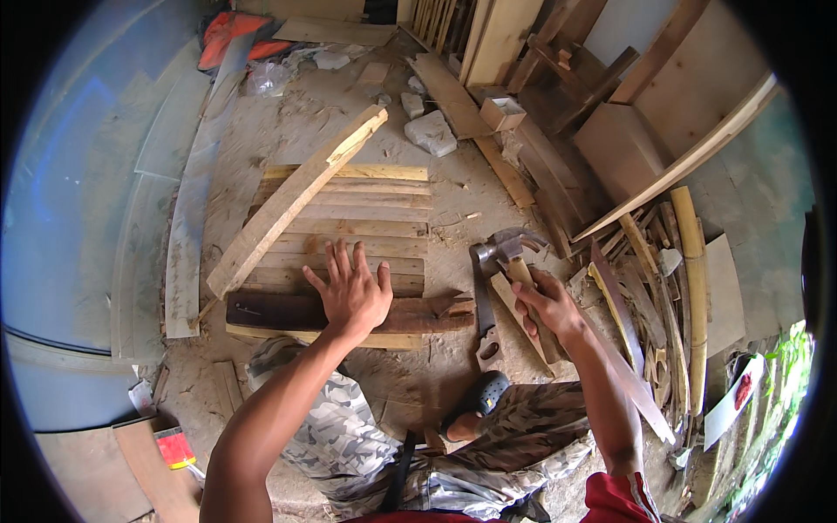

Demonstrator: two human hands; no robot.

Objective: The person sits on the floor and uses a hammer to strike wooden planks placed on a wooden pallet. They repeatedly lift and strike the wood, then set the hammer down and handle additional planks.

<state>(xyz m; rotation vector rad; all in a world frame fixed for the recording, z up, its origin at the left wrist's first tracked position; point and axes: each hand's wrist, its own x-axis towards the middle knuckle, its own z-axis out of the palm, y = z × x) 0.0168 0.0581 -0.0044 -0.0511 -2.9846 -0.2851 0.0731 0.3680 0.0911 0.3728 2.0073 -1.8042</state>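
My left hand (pixel 356 288) is spread flat over a dark brown board (pixel 270 309), its fingers reaching onto a panel of pale wooden slats (pixel 384 243). The board lies across the panel's near end, and its right end looks jagged. A thick squared timber (pixel 292 209) slants over the panel's left side, splintered at its far end. To the right, my right hand (pixel 547 307) is wrapped round the wooden handle of a claw hammer (pixel 507 246), head pointing away from me. Beneath the hammer lie a dark flat tool with a looped grip (pixel 488 349) and a wood strip (pixel 510 301).
Scrap wood and a bamboo pole (pixel 690 296) are heaped at the right. Boards lean behind a small open box (pixel 502 113). White blocks (pixel 431 133) lie on the dirt floor. Flat strips (pixel 187 218) line the left wall. My shoe (pixel 488 394) is near the panel.
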